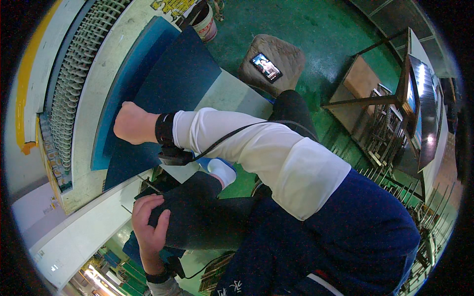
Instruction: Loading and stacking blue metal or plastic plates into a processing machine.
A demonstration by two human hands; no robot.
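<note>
My right arm, in a white sleeve, reaches left across a dark blue sheet (173,74). At its end my right hand (134,123) is closed like a fist over the sheet's left part, its fingertips hidden beneath it. A lighter blue sheet (136,54) shows from under the dark one. Both lie on a pale machine table (106,59). Lower down, my left hand (149,229) rests on my dark-trousered knee, fingers loosely bent and thumb apart, with nothing seen in it. A thin metal rod (150,185) sticks out just above its fingertips. Each wrist carries a black strapped device with a cable.
Rows of grey coiled links (79,84) run along the machine's left side. A brown padded stool (291,56) with a lit phone (266,67) on it stands on the green floor. Beyond are a bucket (206,29) and, at right, a metal-framed rack (375,103).
</note>
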